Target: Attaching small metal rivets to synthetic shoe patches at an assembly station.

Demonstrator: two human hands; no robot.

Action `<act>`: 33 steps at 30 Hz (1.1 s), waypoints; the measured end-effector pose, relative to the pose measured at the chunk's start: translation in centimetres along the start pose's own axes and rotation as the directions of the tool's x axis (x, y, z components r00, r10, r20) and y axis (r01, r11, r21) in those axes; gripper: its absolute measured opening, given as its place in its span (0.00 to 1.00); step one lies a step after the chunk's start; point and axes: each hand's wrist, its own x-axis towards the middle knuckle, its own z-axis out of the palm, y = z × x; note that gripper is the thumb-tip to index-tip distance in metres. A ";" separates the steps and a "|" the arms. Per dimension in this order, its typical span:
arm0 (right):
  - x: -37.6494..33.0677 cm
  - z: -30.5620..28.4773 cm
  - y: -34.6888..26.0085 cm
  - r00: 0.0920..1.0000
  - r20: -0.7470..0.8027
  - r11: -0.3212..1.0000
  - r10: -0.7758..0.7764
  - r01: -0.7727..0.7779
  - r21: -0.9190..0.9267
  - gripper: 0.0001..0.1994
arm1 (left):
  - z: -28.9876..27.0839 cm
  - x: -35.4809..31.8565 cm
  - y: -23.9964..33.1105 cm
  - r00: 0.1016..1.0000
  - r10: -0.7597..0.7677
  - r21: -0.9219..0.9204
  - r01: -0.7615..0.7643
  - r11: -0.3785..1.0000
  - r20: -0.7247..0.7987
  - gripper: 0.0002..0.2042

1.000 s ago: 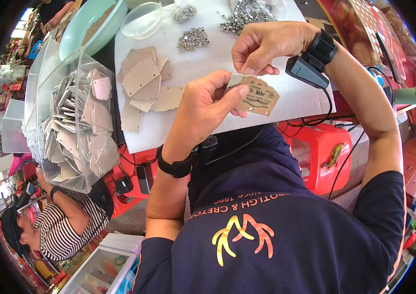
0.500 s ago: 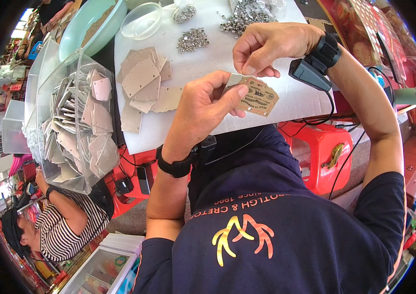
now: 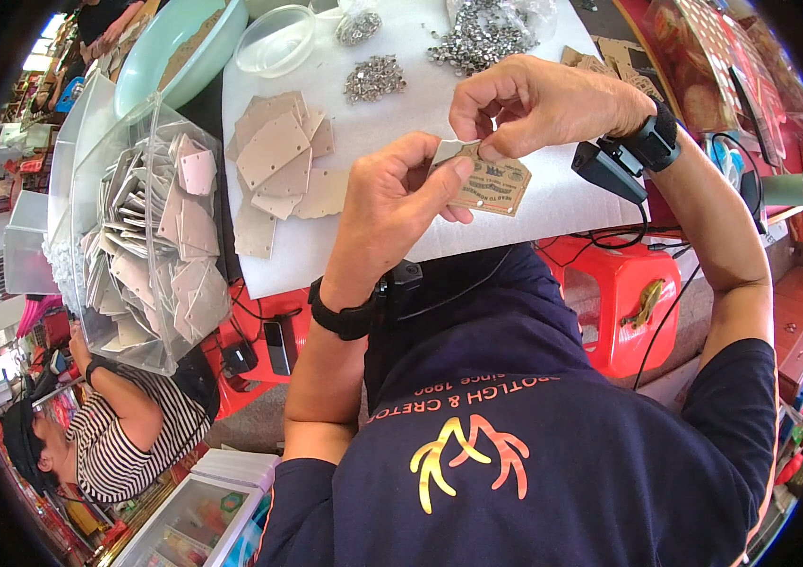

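My left hand pinches a tan printed card between thumb and fingers, holding it tilted above the near part of the white-topped table. At the card's upper edge, the fingertips of my right hand are pressed together. Whatever they pinch is too small or hidden to make out. Left of my hands lies a loose pile of plain greyish cards with small holes. Beyond my hands are a small heap of shiny metal pieces and a larger metal heap partly in a plastic bag.
A clear bin full of cards stands at the left, near a pale green basin and a round clear tub. More printed cards lie at the far right. Red stools and a person in stripes are nearby.
My right hand has moved slightly down and right, its fingertips now at the card's upper edge. The card has turned a little in my left hand. More cards show at the far right.
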 end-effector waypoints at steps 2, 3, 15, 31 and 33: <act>-0.1 0.1 0.4 1.000 -0.007 1.000 -0.014 0.014 0.009 0.06 | 0.1 0.1 -0.1 1.000 0.004 0.007 -0.004 1.000 0.012 0.08; -0.1 0.1 0.5 1.000 -0.008 1.000 -0.014 0.014 0.009 0.06 | 0.1 0.1 -0.1 1.000 0.002 0.010 -0.002 1.000 0.002 0.08; -0.5 1.3 1.2 0.986 -0.148 0.970 0.070 -0.032 0.241 0.06 | 0.7 0.4 -0.9 0.968 0.182 0.058 -0.175 0.983 -0.171 0.10; -2.8 4.2 1.7 0.962 -0.206 0.969 0.181 -0.139 0.202 0.14 | 0.7 0.2 -1.6 0.976 0.007 -0.222 -0.056 0.973 -0.218 0.09; -2.8 4.3 1.6 0.953 -0.214 0.962 0.216 -0.171 0.212 0.13 | 0.7 0.1 -2.0 0.978 0.021 -0.227 -0.069 0.971 -0.209 0.09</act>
